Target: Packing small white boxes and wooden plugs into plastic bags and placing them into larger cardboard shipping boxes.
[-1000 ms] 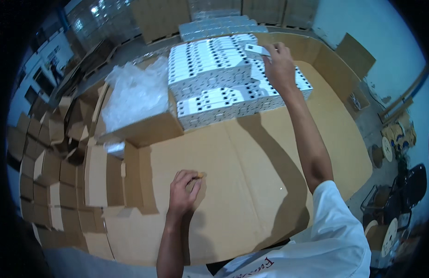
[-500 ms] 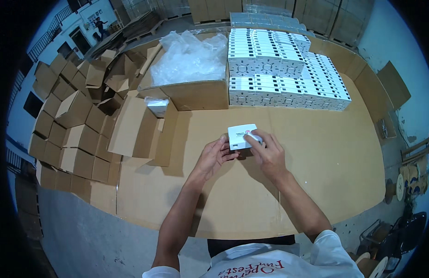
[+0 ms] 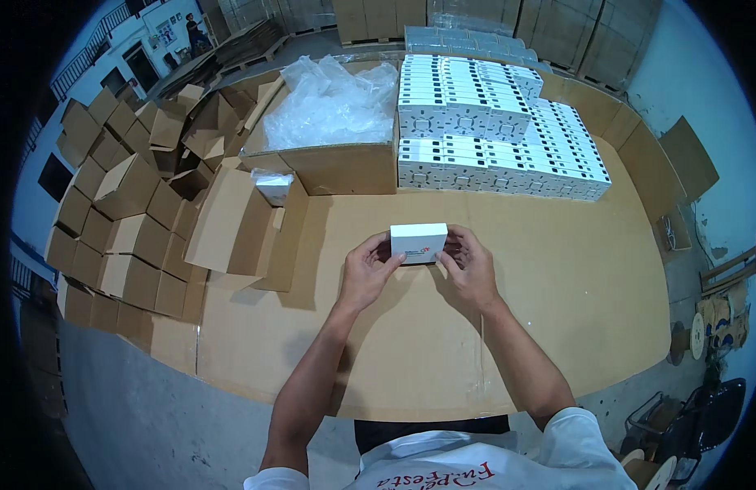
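Note:
Between my two hands, above the middle of the cardboard-covered table (image 3: pixel 378 343), is a small white box (image 3: pixel 419 239) with a little red and dark print on the side facing me. My left hand (image 3: pixel 368 272) grips its left end, thumb on the front face. My right hand (image 3: pixel 469 269) grips the right end the same way, its fingers partly hidden behind the box. Farther off, neat stacked rows of similar small white boxes (image 3: pixel 500 159) stand at the back right. Left of my hands, an open brown carton (image 3: pixel 231 220) holds a white item in clear plastic (image 3: pixel 273 188).
A large carton (image 3: pixel 353 170) full of clear plastic bags (image 3: pixel 333 102) stands at the back. Many open brown cartons (image 3: pixel 129 237) are piled along the left. A raised cardboard wall (image 3: pixel 651 180) edges the table's right side. Far back left, a person (image 3: pixel 198 34) is visible.
The white box has been turned so its printed side faces me upright. My right hand has moved from its top to its right end, while my left still holds the left end.

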Demonstrator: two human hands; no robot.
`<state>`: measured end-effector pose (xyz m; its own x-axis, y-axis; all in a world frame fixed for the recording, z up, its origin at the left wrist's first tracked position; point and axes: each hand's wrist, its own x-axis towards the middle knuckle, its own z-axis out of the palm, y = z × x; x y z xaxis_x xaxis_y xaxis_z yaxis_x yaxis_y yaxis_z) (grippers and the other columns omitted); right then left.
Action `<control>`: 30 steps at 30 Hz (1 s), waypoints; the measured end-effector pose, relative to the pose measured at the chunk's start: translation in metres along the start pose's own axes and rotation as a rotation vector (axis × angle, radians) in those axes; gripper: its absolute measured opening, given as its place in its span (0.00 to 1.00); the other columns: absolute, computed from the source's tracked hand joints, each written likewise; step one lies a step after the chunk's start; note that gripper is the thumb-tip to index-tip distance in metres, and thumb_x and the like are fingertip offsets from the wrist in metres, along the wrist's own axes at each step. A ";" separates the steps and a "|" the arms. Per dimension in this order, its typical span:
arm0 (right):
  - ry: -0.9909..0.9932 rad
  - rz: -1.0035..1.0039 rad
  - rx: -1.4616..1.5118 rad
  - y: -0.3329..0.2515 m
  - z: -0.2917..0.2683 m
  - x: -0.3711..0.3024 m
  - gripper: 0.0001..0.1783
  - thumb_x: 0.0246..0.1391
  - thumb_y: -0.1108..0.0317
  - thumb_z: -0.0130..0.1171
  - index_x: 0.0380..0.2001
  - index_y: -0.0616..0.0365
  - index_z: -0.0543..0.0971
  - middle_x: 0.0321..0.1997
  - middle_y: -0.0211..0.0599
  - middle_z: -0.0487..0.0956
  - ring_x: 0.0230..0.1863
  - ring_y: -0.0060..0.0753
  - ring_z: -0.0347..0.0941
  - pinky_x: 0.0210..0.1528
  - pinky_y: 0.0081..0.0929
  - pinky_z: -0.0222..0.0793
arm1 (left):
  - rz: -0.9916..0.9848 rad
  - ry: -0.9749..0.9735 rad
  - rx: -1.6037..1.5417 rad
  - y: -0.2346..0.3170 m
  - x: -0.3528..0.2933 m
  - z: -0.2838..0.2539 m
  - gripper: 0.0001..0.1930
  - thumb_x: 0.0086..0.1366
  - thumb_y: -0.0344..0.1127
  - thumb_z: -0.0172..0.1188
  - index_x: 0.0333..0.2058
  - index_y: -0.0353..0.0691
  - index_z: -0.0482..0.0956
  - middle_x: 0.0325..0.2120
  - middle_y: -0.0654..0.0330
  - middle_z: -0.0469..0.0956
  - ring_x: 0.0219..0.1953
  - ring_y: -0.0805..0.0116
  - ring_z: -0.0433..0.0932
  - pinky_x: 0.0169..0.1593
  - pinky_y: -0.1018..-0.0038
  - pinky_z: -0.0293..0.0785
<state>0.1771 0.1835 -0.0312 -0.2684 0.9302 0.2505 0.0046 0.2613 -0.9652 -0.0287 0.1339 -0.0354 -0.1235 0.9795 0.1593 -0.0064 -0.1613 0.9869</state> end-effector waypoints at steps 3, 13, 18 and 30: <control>-0.060 -0.025 -0.108 0.000 -0.003 0.000 0.19 0.56 0.81 0.61 0.51 0.67 0.74 0.45 0.44 0.80 0.45 0.36 0.81 0.50 0.30 0.79 | 0.042 0.022 0.142 -0.007 0.000 -0.001 0.21 0.63 0.27 0.66 0.54 0.28 0.75 0.46 0.51 0.82 0.48 0.67 0.82 0.55 0.71 0.78; -0.104 0.026 -0.191 -0.003 0.000 -0.004 0.17 0.55 0.80 0.59 0.49 0.68 0.75 0.44 0.48 0.81 0.45 0.39 0.81 0.50 0.33 0.79 | 0.051 -0.014 0.262 -0.002 -0.007 -0.007 0.22 0.62 0.24 0.62 0.56 0.29 0.73 0.46 0.50 0.81 0.51 0.62 0.81 0.58 0.67 0.77; -0.119 0.014 -0.217 -0.021 0.010 -0.002 0.16 0.56 0.78 0.60 0.48 0.68 0.75 0.43 0.48 0.82 0.44 0.38 0.82 0.50 0.32 0.79 | 0.176 0.124 0.273 0.024 0.000 -0.024 0.23 0.62 0.22 0.59 0.57 0.30 0.71 0.48 0.52 0.79 0.54 0.63 0.78 0.61 0.68 0.73; -0.120 0.024 -0.251 -0.035 0.002 -0.007 0.16 0.52 0.78 0.62 0.46 0.67 0.76 0.42 0.45 0.82 0.44 0.37 0.83 0.51 0.32 0.79 | 0.462 0.311 0.965 0.155 0.160 -0.103 0.16 0.60 0.37 0.67 0.42 0.32 0.81 0.39 0.48 0.82 0.43 0.53 0.82 0.49 0.63 0.78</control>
<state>0.1772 0.1672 0.0004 -0.3774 0.9035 0.2032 0.2465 0.3095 -0.9184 -0.1514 0.2528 0.1403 -0.1589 0.7546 0.6366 0.8618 -0.2085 0.4623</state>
